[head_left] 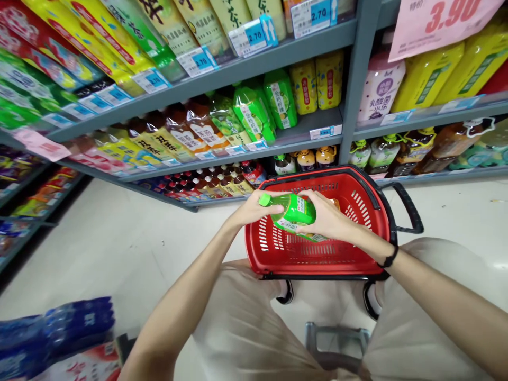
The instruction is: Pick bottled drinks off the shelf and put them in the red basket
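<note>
Both my hands grip a green drink bottle [294,208], tilted on its side above a red shopping basket [317,267]. My left hand [256,207] is closed round the cap end, with the green cap showing by the fingers. Around the bottle's lower part, my right hand [323,214] is closed, thumb and fingers on either side. The basket stands on the floor between my legs, its black handle [407,211] sticking out to the right. Something small and orange-brown shows in the basket behind my right hand; I cannot tell what it is.
Drink shelves [222,69] rise in front, holding several bottles with blue price tags. Similar green bottles [254,114] stand on the middle shelf. A pink price sign [440,26] hangs at upper right. Blue-wrapped packs [59,333] lie at lower left. A grey stool [337,341] is below me.
</note>
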Demonstrator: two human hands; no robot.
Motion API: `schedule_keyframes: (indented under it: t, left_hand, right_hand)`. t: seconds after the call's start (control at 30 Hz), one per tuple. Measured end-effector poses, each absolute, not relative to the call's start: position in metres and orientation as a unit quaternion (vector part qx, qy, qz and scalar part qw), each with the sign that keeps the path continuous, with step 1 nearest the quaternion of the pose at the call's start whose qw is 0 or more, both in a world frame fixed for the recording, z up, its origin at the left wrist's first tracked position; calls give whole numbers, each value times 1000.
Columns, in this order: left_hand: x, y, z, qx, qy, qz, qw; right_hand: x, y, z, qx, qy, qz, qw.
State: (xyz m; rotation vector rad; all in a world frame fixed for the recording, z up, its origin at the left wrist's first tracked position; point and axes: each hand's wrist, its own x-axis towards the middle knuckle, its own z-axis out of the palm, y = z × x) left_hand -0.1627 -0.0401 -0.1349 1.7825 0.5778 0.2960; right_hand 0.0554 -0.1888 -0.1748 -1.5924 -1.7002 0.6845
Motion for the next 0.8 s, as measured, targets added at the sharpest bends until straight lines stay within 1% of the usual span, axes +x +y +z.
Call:
schedule_keyframes:
  t: [0.1,0.17,0.23,0.3,0.43,0.63,0.8]
  left_hand:
    - [-160,-44,-138,786,266,122,545]
    - [-158,-45,-143,800,286,108,516]
    - [-155,-44,-152,802,339,87,483]
    - [-152,-42,-168,794,401,61,454]
    - [-144,-39,-212,778,476,3,411]
    - [-136,-38,-281,780,548,-64,296]
    - [-131,-44,-324,776,577,-108,231]
  right_hand:
    - [56,-185,-178,-623,-661,293,299]
    - [54,-183,-176,-631,-678,299,230]
    - [53,-183,-169,-633,-702,287,155]
    - [55,-182,-161,-634,-718,267,107]
    - [68,-180,-154,-670,-701,237,60]
    - [89,-172,-175,-717,-644,263,-27]
    - [88,-171,-185,-704,-656,271,-31]
